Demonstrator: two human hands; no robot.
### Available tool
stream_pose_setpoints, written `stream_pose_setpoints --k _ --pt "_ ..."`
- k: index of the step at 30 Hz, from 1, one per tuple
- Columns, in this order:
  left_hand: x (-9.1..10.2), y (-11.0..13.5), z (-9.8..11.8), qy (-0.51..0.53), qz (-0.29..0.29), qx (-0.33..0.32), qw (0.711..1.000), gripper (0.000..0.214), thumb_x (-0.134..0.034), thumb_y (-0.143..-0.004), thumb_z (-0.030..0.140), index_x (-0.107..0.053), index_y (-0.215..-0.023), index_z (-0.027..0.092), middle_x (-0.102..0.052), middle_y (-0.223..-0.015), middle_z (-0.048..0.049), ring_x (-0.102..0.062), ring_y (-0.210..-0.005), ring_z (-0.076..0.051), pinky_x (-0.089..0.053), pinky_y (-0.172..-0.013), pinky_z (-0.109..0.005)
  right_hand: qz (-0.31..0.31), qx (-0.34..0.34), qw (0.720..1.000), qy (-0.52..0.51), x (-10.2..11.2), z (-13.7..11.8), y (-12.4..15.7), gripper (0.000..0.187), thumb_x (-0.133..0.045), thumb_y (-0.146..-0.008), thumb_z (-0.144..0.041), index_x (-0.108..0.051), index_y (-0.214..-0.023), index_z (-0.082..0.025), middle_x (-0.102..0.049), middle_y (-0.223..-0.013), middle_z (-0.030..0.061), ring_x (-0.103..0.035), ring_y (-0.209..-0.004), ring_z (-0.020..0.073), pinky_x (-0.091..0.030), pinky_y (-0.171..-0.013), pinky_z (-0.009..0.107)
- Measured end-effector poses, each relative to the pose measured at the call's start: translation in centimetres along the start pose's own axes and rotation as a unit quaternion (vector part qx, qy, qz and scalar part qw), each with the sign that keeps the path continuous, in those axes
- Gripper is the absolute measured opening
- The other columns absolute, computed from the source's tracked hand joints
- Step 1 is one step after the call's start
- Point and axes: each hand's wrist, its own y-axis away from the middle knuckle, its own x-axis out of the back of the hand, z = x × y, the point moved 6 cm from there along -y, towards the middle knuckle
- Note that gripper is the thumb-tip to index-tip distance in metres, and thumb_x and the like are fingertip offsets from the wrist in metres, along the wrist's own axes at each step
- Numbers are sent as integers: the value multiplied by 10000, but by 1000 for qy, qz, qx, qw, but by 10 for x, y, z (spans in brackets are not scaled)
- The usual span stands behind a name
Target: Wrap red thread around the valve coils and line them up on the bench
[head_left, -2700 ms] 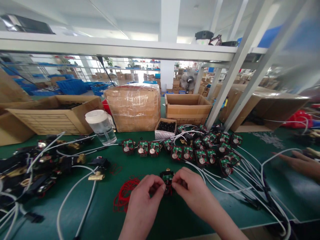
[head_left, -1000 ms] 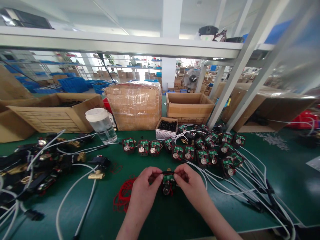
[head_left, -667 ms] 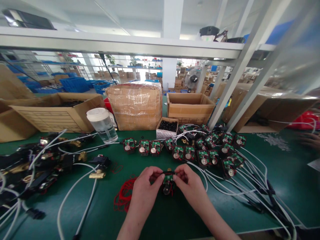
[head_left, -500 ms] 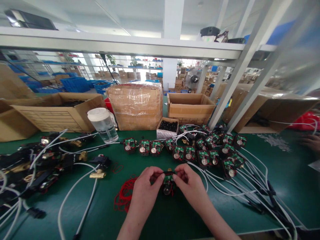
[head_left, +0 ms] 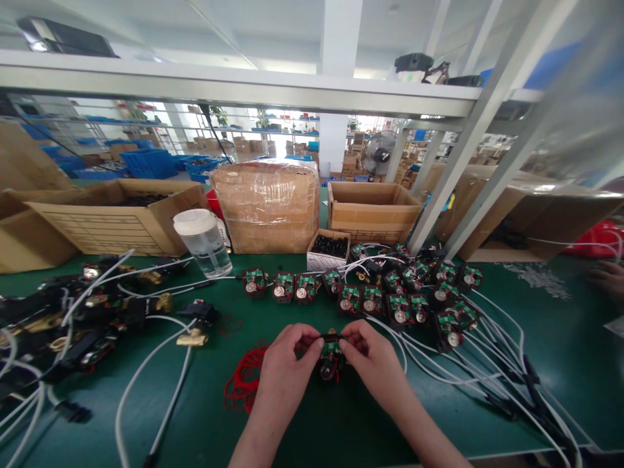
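Between my hands sits a small black valve actuator (head_left: 330, 364), its green circuit board and a round silvery part facing me. My left hand (head_left: 292, 357) pinches its upper left edge with thumb and fingers. At the upper right edge, my right hand (head_left: 368, 354) grips it the same way. A bit of brass shows just beyond its far side. Close by my left wrist lies a loose bundle of red rings (head_left: 244, 380). Several similar open units with green boards (head_left: 350, 299) stand in rows beyond my hands.
White cables (head_left: 453, 370) run across the right side. Black units with brass valve bodies (head_left: 192, 338) crowd the left. Behind are a water jug (head_left: 202, 244), a small box of black parts (head_left: 329, 246) and cardboard boxes (head_left: 268, 208). Another person's hand (head_left: 609, 279) shows at far right.
The whole view has shifted very slightly. Both my hands keep the same grip on the valve actuator, with no other visible movement.
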Motion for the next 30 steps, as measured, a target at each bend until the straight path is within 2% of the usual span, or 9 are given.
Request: stream_pose_setpoints --k 6,11,16,20,24,27,30 --pt "3 2 5 -10 -11 -4 1000 197 -548 -887 362 -697 -859 235 -711 -872 -25 -667 -825 -210 -507 -771 -327 -11 0 1000 18 0 -2 1 157 -531 -959 -332 -633 -961 -214 -653 -812 10 -619 -712 178 -493 -633 280" --pt "8 2 6 -5 -30 -2 1000 262 -494 -915 374 -723 -921 248 -731 -935 -35 -676 -904 -224 -509 -826 -340 -3 9 1000 23 2 0 -1 101 -579 -916 -257 -637 -986 -213 -630 -798 1 -592 -687 171 -483 -609 275" --pt "11 3 4 5 -32 -5 999 227 -537 -890 337 -746 -935 260 -744 -953 -29 -692 -922 -218 -523 -851 -335 15 94 989 109 3 -21 -3 110 -611 -863 -145 -663 -926 -219 -570 -877 6 -529 -660 144 -438 -580 265" --pt "8 3 2 21 -43 -3 999 201 -572 -864 321 -738 -949 246 -743 -941 -35 -699 -893 -215 -541 -830 -332 0 151 977 152 1 -34 -3 136 -593 -896 -99 -661 -887 -216 -557 -928 23 -582 -795 170 -475 -700 289" --pt "7 1 3 19 -44 -7 999 185 -581 -856 306 -735 -941 248 -736 -946 -34 -693 -894 -214 -537 -842 -341 -15 188 968 168 -2 -37 -1 158 -561 -933 -91 -657 -914 -216 -549 -949 34 -590 -863 188 -480 -764 312" --pt "5 -1 8 3 -43 -11 999 158 -612 -841 311 -738 -912 250 -724 -928 -25 -687 -858 -204 -531 -815 -331 -11 189 970 153 -3 -35 -2 165 -571 -922 -74 -655 -923 -216 -550 -960 31 -583 -862 182 -475 -764 303" --pt "3 -5 14 -25 -49 -8 998 128 -644 -815 302 -745 -872 249 -706 -898 -16 -680 -803 -193 -520 -764 -314 1 159 978 133 -2 -31 -4 166 -606 -885 -55 -652 -886 -214 -548 -931 13 -554 -763 155 -445 -674 275"
